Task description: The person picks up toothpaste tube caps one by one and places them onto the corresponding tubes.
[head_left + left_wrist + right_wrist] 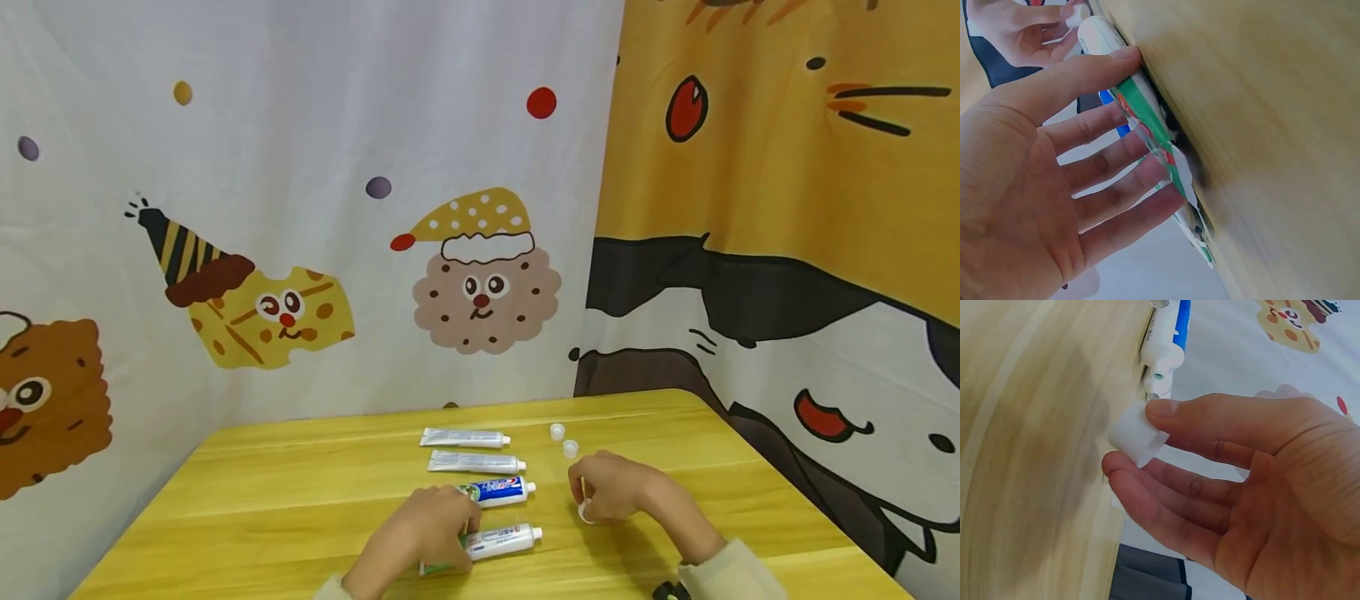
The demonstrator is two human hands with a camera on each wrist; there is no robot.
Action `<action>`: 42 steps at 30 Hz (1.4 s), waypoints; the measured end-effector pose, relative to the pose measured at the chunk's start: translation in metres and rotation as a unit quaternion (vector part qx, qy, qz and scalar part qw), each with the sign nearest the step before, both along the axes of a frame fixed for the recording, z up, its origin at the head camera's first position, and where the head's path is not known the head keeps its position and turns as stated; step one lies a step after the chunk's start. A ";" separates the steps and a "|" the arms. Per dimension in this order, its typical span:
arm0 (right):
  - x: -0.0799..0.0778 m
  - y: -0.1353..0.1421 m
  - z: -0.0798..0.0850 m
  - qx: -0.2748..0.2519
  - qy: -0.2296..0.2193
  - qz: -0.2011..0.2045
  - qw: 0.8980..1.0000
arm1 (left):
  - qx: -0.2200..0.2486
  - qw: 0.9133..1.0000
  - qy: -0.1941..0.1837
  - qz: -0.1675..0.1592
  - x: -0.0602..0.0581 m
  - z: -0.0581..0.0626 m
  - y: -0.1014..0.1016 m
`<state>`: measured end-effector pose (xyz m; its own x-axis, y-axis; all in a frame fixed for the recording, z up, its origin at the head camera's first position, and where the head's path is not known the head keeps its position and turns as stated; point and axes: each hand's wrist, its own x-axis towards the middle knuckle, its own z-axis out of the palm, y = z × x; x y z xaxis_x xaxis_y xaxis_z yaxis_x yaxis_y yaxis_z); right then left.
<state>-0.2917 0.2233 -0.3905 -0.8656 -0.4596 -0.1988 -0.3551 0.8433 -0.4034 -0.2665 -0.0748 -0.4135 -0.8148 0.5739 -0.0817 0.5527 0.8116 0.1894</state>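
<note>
My left hand (435,529) lies over the nearest toothpaste tube (504,542), white and silver with a green end. In the left wrist view, its thumb and fingers pinch the tube from both sides near the table. The uncapped nozzle points right. Just behind is a blue and white toothpaste tube (501,492), partly hidden by the left hand, its white nozzle also bare. To the right, my right hand (618,485) pinches a white cap (1135,434) between thumb and fingers, low over the table. The cap's open end faces the palm in the right wrist view.
Two silver-white tubes (476,462) lie farther back, nozzles to the right. Two white caps (570,449) stand beyond the right hand. A small black object (670,591) shows at the bottom edge. Printed curtains (300,167) hang behind the yellow wood-grain table (285,492).
</note>
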 end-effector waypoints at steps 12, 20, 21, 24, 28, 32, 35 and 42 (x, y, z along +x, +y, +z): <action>-0.002 -0.002 0.006 -0.040 0.039 0.052 0.997 | 0.032 0.999 -0.001 -0.010 0.000 -0.002 -0.002; -0.004 -0.003 0.011 -0.064 0.088 0.089 0.990 | 0.114 0.992 0.030 -0.044 -0.004 0.000 -0.001; -0.004 -0.004 0.012 -0.067 0.091 0.090 0.990 | 0.122 0.991 0.033 -0.048 -0.005 0.000 0.000; -0.004 -0.006 0.014 -0.075 0.096 0.093 0.988 | 0.141 0.988 0.030 -0.056 -0.006 0.000 0.002; -0.003 -0.009 0.015 -0.092 0.094 0.089 0.987 | 0.163 0.985 0.019 -0.058 -0.006 -0.001 0.004; -0.002 -0.011 0.017 -0.106 0.104 0.088 0.985 | 0.181 0.981 0.019 -0.066 -0.007 -0.002 0.005; -0.002 -0.013 0.018 -0.102 0.123 0.092 0.983 | 0.187 0.979 0.020 -0.078 -0.008 -0.002 0.005; -0.001 -0.014 0.019 -0.098 0.143 0.097 0.980 | 0.192 0.978 0.015 -0.084 -0.010 -0.003 0.004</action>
<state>-0.2926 0.2096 -0.3715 -0.7659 -0.6257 0.1477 -0.6230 0.6657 -0.4106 -0.2769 -0.0709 -0.4168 -0.7049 0.6838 0.1886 0.6822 0.5807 0.4443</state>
